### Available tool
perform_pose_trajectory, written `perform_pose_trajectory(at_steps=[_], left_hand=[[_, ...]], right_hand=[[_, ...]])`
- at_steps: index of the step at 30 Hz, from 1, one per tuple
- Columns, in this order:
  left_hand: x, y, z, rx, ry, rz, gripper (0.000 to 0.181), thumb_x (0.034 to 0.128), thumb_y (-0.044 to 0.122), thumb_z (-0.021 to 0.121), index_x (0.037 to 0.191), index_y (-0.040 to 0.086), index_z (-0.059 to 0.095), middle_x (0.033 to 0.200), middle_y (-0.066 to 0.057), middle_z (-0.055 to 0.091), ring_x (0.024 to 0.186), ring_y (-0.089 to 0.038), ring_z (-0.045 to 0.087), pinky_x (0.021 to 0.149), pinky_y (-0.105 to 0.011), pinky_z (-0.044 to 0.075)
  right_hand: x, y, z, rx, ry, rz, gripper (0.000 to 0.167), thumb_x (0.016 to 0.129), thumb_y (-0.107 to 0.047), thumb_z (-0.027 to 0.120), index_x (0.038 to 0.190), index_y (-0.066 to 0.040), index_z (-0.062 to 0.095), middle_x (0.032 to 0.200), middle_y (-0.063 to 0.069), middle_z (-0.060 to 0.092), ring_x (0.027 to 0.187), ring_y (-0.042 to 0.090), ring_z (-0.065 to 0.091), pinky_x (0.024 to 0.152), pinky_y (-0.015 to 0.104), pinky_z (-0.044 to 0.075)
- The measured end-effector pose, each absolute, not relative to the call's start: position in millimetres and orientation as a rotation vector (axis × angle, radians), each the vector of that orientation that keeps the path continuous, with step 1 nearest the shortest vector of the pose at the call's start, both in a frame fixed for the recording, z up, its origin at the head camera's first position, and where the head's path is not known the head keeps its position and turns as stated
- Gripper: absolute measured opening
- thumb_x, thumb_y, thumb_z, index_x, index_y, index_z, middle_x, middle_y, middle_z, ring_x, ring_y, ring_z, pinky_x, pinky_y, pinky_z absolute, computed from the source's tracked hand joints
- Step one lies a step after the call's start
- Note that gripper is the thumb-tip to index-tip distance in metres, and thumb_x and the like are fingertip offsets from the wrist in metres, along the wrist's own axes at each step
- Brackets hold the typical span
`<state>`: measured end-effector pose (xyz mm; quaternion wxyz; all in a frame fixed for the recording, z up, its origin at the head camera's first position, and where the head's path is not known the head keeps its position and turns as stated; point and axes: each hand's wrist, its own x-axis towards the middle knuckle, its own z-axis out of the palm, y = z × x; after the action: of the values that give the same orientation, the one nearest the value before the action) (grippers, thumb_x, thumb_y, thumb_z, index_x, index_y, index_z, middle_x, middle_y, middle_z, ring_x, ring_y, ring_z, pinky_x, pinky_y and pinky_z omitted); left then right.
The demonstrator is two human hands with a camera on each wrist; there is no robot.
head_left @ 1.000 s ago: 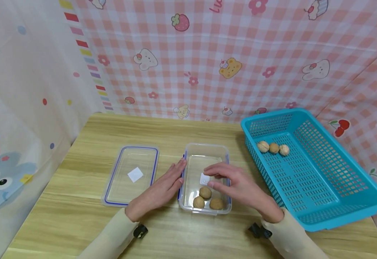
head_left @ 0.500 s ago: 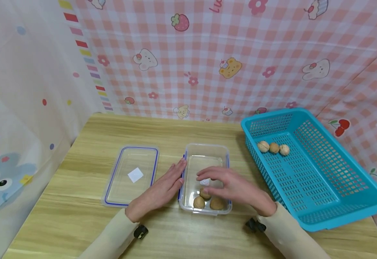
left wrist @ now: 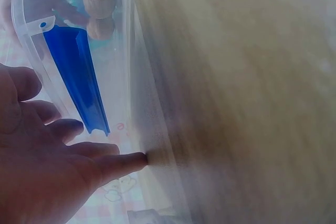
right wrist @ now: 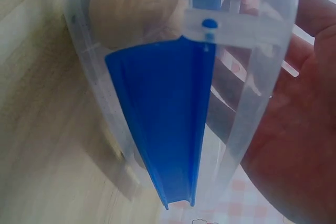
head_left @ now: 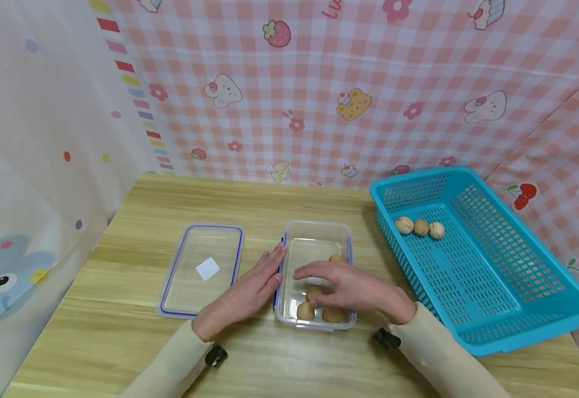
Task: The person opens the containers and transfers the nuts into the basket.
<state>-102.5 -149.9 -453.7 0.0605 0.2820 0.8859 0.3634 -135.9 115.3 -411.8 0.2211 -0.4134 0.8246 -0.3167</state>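
Note:
A clear lidless food container (head_left: pixel 289 232) stands mid-table in the head view, with several walnuts (head_left: pixel 305 311) inside, most at its near end. One more walnut (head_left: pixel 336 258) shows by the right wall. My left hand (head_left: pixel 247 290) rests with straight fingers along the container's left side, beside the blue clip (left wrist: pixel 79 80). Reaching in over the right wall, my right hand (head_left: pixel 351 287) has its fingers spread and loosely bent above the walnuts. Its thumb overlaps one walnut (head_left: pixel 314 293); whether they touch cannot be told. A white sticker is partly hidden beneath the fingers.
Left of the container lies its clear lid (head_left: pixel 185 293) with a blue seal and a white label (head_left: pixel 207 268). A turquoise basket (head_left: pixel 518 232) stands at the right, with three walnuts (head_left: pixel 421 227) in its far left corner. Patterned curtains (head_left: pixel 289 110) hang behind the table (head_left: pixel 289 365).
My right hand has shifted left and slightly nearer across the container, uncovering a walnut by its right wall. Its thumb now overlaps a near-end walnut. The left hand has not moved.

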Motion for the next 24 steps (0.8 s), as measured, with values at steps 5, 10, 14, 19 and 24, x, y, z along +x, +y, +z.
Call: perform_pose_trajectory(at_steps=[5, 10, 14, 19, 24], left_hand=[[-103, -150, -454, 0.873, 2.679, 1.110, 0.057, 0.1127, 0.018, 0.042, 0.162, -0.002, 0.022, 0.169, -0.018, 0.019, 0.155, -0.038, 0.021, 0.127, -0.053, 0.019], [-103, -150, -454, 0.879, 2.678, 1.115, 0.057, 0.1124, 0.017, 0.043, 0.162, -0.003, 0.022, 0.169, -0.018, 0.019, 0.155, -0.038, 0.021, 0.127, -0.051, 0.018], [-103, -150, -454, 0.885, 2.678, 1.118, 0.057, 0.1124, 0.016, 0.043, 0.162, -0.003, 0.022, 0.169, -0.019, 0.019, 0.155, -0.038, 0.021, 0.127, -0.052, 0.018], [-103, -150, -454, 0.873, 2.670, 1.118, 0.057, 0.1125, 0.017, 0.043, 0.162, -0.003, 0.022, 0.170, -0.018, 0.018, 0.156, -0.038, 0.020, 0.128, -0.051, 0.017], [-103, -150, -454, 0.852, 2.664, 1.118, 0.058, 0.1128, 0.018, 0.042, 0.163, -0.001, 0.021, 0.170, -0.017, 0.017, 0.156, -0.037, 0.019, 0.128, -0.050, 0.017]], right_hand=[[-138, 111, -413, -1.166, 2.272, -0.796, 0.053, 0.094, -0.012, 0.077, 0.144, -0.007, 0.060, 0.146, 0.007, 0.060, 0.135, 0.021, 0.055, 0.114, 0.041, 0.046], [-138, 107, -415, -1.201, 2.284, -0.709, 0.053, 0.093, -0.006, 0.077, 0.143, -0.003, 0.060, 0.145, 0.012, 0.060, 0.136, 0.025, 0.054, 0.115, 0.043, 0.045], [-137, 105, -415, -1.203, 2.299, -0.648, 0.051, 0.093, -0.006, 0.076, 0.142, -0.001, 0.060, 0.145, 0.013, 0.060, 0.136, 0.027, 0.054, 0.115, 0.043, 0.045], [-138, 104, -416, -1.196, 2.302, -0.610, 0.048, 0.093, -0.004, 0.076, 0.139, -0.001, 0.063, 0.141, 0.013, 0.063, 0.133, 0.026, 0.056, 0.113, 0.043, 0.047], [-139, 102, -416, -1.185, 2.310, -0.565, 0.046, 0.092, -0.004, 0.076, 0.137, -0.003, 0.065, 0.135, 0.010, 0.066, 0.126, 0.021, 0.060, 0.109, 0.039, 0.050]])
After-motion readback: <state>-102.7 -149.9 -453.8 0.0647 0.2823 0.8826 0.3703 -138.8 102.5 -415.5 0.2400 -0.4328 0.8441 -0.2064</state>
